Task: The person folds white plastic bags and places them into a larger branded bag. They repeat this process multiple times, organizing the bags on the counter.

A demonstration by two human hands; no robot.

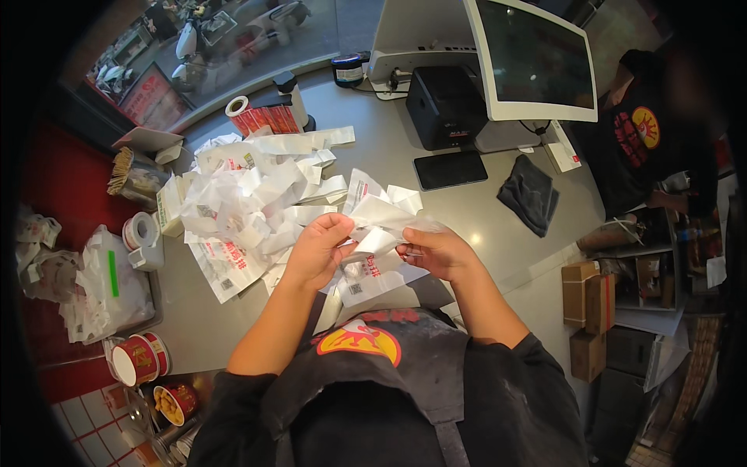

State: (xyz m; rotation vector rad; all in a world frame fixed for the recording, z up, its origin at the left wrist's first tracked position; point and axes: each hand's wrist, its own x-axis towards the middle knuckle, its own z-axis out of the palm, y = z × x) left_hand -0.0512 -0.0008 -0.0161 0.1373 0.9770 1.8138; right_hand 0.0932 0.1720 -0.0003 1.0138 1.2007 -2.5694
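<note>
Over the near edge of the counter, a white printed bag (381, 282) hangs between my hands, with a curled white paper strip (375, 240) at its top. My left hand (320, 247) pinches the gathered edge between thumb and fingers. Opposite it, my right hand (438, 251) grips crumpled, see-through white material of the same bag. The fingertips of both hands are partly hidden by the folds. Just left of my hands lies a loose heap of similar white bags (241, 191) with curled paper strips among them.
Beyond the hands, a dark phone (451, 170) and a black cloth (529, 194) lie on the grey counter (467, 214). A screen (537, 58) and black box printer (447, 105) stand farther back. Red tubs (140, 358) are at lower left. A co-worker (642, 132) stands at right.
</note>
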